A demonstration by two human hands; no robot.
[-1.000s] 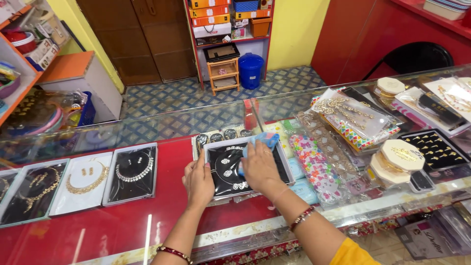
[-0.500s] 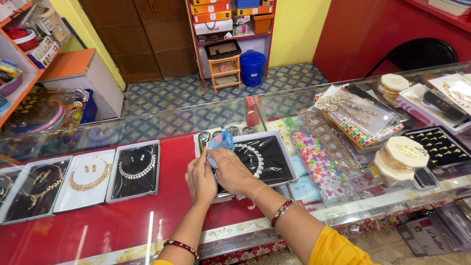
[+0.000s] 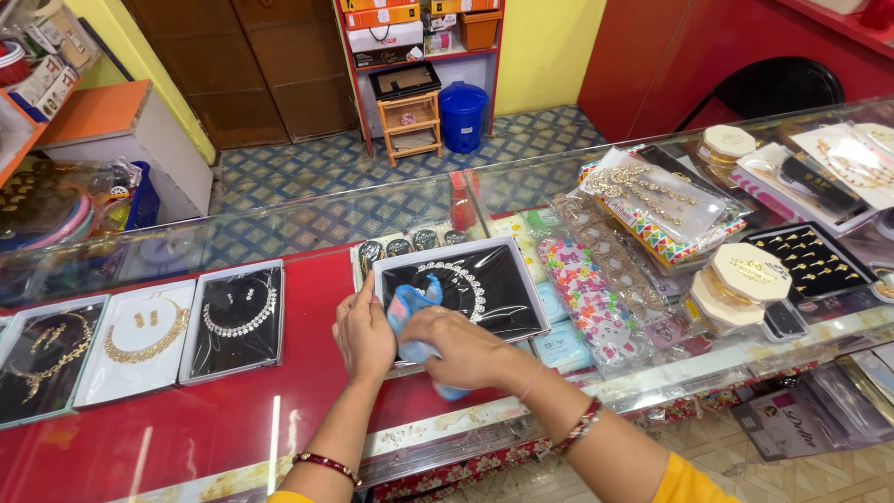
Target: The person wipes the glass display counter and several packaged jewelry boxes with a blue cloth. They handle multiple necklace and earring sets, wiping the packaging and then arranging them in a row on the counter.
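Observation:
A flat black jewellery box (image 3: 494,284) with a clear lid and a silver necklace inside lies on the glass counter (image 3: 307,233). My left hand (image 3: 363,333) rests flat against the box's left edge, steadying it. My right hand (image 3: 461,349) grips a light blue cloth (image 3: 410,312) and presses it on the lower left part of the lid. Part of the cloth hangs below my right hand. Both wrists wear dark red bangles.
Left of the box lie a black box with a silver necklace (image 3: 237,317), a white box with a gold necklace (image 3: 140,340) and another dark one (image 3: 42,359). To the right are packets of hair clips (image 3: 582,289), round boxes (image 3: 745,275) and a ring tray (image 3: 810,261).
My right hand has moved the cloth leftward and toward me across the lid, from the upper right to the lower left. The left hand stayed at the box's left edge.

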